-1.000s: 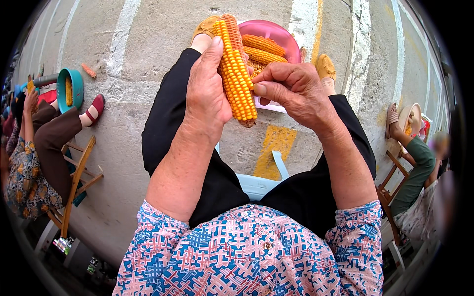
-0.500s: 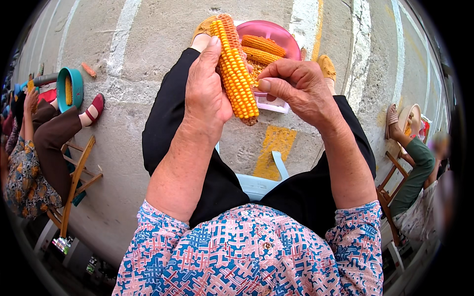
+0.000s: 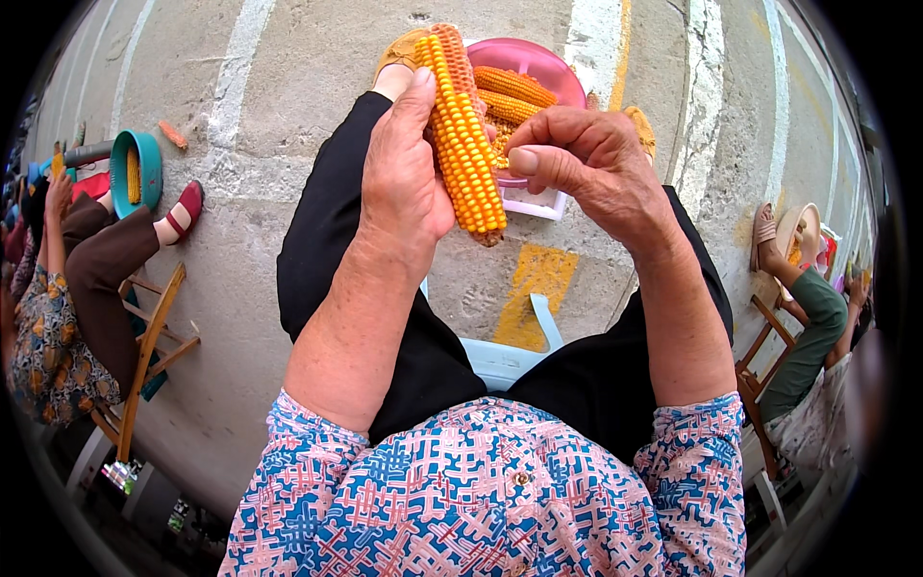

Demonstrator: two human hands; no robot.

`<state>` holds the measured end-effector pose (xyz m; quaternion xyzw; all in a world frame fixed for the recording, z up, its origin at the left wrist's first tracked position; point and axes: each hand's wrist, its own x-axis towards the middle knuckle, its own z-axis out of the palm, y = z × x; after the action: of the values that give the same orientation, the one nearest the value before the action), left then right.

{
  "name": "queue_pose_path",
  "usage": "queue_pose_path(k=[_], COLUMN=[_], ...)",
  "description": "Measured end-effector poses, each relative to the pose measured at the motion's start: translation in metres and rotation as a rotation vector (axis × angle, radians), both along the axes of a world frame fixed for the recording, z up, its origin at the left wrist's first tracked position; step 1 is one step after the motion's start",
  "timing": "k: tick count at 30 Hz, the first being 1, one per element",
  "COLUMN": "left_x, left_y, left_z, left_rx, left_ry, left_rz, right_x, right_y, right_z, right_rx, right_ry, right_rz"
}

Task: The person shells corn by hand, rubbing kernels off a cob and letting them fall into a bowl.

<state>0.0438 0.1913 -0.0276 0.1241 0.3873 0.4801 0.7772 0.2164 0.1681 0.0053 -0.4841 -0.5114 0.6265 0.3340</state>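
Observation:
My left hand (image 3: 402, 171) is wrapped round an ear of corn (image 3: 462, 144), held tilted with its upper end to the left. Yellow kernels cover the near face, while a strip along its upper right side is stripped down to the orange cob. Just right of the ear, apart from it, my right hand (image 3: 594, 171) is closed, thumb drawn against the curled fingers; anything inside is hidden. Beyond both hands a pink basin (image 3: 553, 63) contains loose kernels (image 3: 501, 137) and more ears of corn (image 3: 514, 87), partly covered by my hands.
A white plastic crate (image 3: 546, 208) shows beneath the basin. Part of a light blue stool (image 3: 500, 362) shows between my legs. On the left, a person sits on a wooden chair (image 3: 149, 356) by a teal basin (image 3: 120, 173). Another seated person (image 3: 815, 308) is at the right.
My right hand has drawn slightly right, away from the ear. The ear and my left hand have shifted very slightly right. At the far right, the other person's hand has moved.

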Motion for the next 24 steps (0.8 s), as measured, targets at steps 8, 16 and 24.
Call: queue_pose_path(k=[8, 16, 24], left_x=[0.0005, 0.0011, 0.0041], left_y=[-0.0006, -0.0012, -0.0025], left_z=[0.001, -0.001, 0.0025], left_rx=[0.016, 0.012, -0.025], left_ry=[-0.059, -0.063, -0.055], left_rz=[-0.028, -0.029, -0.016], right_x=[-0.0065, -0.0081, -0.0067], right_y=[-0.0037, -0.0046, -0.0052], right_z=[-0.0081, -0.0076, -0.0061], right_rx=[-0.03, 0.032, 0.025], right_ry=[0.109, 0.049, 0.062], right_rz=[0.008, -0.005, -0.003])
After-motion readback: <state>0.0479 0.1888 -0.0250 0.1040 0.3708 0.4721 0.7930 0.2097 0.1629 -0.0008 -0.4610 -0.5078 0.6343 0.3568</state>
